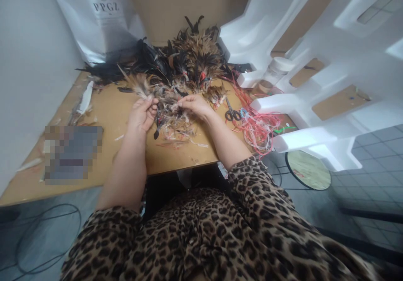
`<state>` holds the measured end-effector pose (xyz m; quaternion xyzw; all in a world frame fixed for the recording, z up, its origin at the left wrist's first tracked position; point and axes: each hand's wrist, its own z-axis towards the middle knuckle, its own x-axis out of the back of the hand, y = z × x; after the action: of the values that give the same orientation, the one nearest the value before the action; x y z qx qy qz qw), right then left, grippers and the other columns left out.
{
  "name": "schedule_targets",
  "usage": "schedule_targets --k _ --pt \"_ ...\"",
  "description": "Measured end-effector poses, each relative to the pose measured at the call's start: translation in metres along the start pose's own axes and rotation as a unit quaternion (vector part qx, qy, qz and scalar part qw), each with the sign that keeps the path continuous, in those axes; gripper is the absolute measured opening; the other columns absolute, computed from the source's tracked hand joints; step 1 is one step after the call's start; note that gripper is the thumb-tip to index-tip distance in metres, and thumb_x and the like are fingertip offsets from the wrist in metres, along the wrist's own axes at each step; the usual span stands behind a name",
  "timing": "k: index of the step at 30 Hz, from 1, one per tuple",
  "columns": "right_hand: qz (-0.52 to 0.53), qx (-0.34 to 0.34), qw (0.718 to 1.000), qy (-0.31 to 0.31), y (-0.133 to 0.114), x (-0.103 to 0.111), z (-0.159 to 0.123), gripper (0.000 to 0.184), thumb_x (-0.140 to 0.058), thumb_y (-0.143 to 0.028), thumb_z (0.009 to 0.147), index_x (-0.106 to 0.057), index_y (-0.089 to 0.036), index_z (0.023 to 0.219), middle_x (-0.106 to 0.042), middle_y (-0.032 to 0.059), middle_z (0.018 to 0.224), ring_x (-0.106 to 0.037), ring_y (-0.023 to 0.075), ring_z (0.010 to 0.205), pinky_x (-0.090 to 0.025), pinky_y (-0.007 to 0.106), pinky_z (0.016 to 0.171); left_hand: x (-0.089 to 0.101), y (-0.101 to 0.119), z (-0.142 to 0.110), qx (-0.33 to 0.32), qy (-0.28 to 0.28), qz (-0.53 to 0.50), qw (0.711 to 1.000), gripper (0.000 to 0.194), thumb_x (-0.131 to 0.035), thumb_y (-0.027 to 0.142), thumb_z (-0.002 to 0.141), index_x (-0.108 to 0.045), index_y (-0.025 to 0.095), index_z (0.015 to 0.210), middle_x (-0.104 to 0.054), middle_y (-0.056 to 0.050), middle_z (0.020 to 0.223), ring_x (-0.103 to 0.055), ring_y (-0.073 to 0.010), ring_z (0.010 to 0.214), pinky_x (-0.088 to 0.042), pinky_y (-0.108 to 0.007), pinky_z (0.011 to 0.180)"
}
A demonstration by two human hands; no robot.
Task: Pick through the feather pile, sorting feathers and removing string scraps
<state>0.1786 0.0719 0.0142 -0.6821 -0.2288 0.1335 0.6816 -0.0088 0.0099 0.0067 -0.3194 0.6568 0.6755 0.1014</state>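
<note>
A big heap of brown, tan and black feathers (185, 63) covers the back of a wooden board (110, 117). My left hand (143, 114) is closed in a pinch on a small tuft of pale feathers (143, 89) at the heap's near edge. My right hand (194, 105) is closed too, its fingertips pinching loose feathers (171, 111) just right of the left hand. Bits of red and white string trail from the feathers between both hands.
Scissors (232, 112) lie right of my right hand beside a tangle of red and pink strings (260, 126). White foam packing pieces (315, 75) and a white jar (277, 69) crowd the right. A silver bag (94, 16) leans at the back left. A round mirror (308, 170) lies on the floor.
</note>
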Motion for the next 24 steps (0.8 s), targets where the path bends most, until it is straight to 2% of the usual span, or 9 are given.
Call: schedule_targets --k 7,14,19,24 --pt "0.124 0.015 0.992 -0.027 0.0046 0.0013 0.0008 0.014 -0.066 -0.022 0.066 -0.060 -0.011 0.074 -0.054 -0.0043 0.051 -0.030 0.0019 0.039 -0.018 0.016 0.037 0.0005 -0.0025 -0.0013 0.021 -0.016 0.018 0.999 0.006 -0.065 0.014 0.076 -0.062 0.012 0.072 -0.069 -0.003 0.071 -0.058 -0.0033 0.049 -0.042 -0.009 0.041" --pt "0.278 0.019 0.951 -0.137 -0.0011 0.0010 -0.0035 0.020 -0.067 -0.021 0.067 -0.053 -0.012 0.078 -0.056 -0.0042 0.061 -0.034 0.0005 0.041 -0.018 0.013 0.038 -0.0011 -0.0088 -0.0036 0.030 -0.066 0.033 0.997 0.004 -0.064 0.013 0.076 -0.063 0.012 0.072 -0.072 -0.007 0.085 -0.061 -0.0038 0.054 -0.045 -0.009 0.046" --pt "0.287 0.021 0.939 -0.189 -0.0035 -0.0010 -0.0068 0.020 -0.064 -0.021 0.072 -0.047 -0.014 0.077 -0.058 -0.0043 0.064 -0.036 0.0003 0.040 -0.019 0.013 0.036 -0.0024 -0.0089 -0.0075 0.049 -0.106 0.025 0.993 0.003 -0.064 0.012 0.076 -0.064 0.011 0.073 -0.072 -0.009 0.093 -0.062 -0.0039 0.057 -0.047 -0.009 0.048" --pt "0.243 0.044 0.952 -0.183 0.0001 -0.0036 -0.0046 0.020 -0.064 -0.023 0.073 -0.047 -0.015 0.079 -0.055 -0.0064 0.059 -0.033 0.0003 0.038 -0.018 0.014 0.035 -0.0019 -0.0100 -0.0086 0.082 -0.126 0.053 0.987 0.004 -0.064 0.010 0.075 -0.067 0.009 0.077 -0.072 -0.011 0.088 -0.062 -0.0057 0.055 -0.049 -0.011 0.051"
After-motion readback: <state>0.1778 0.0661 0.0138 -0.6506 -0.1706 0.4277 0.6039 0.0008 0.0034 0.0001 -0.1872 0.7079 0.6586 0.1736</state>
